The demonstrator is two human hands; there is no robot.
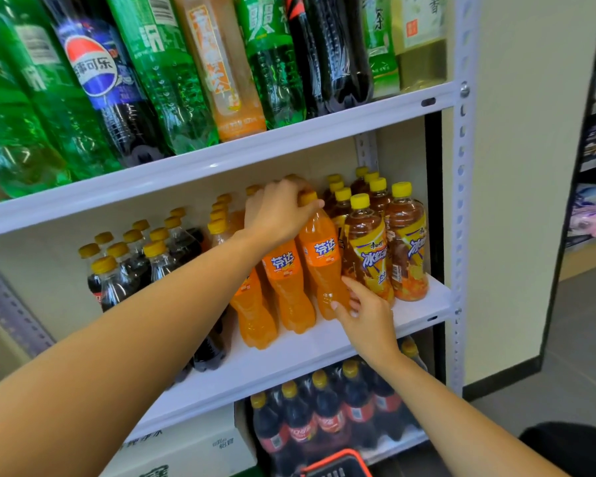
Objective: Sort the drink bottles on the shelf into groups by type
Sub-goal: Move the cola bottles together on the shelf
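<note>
**Orange bottle (320, 259) on middle shelf (289, 359)**

Gripped at the cap by left hand (279, 211), fingers curled over it. Pinched low down between thumb and fingers of right hand (369, 315). Placed between orange sodas (284, 290) on left and tea bottles (370, 249) on right.

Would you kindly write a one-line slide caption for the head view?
Left hand grips the top of an orange soda bottle on the middle shelf while the right hand holds its base.
</note>
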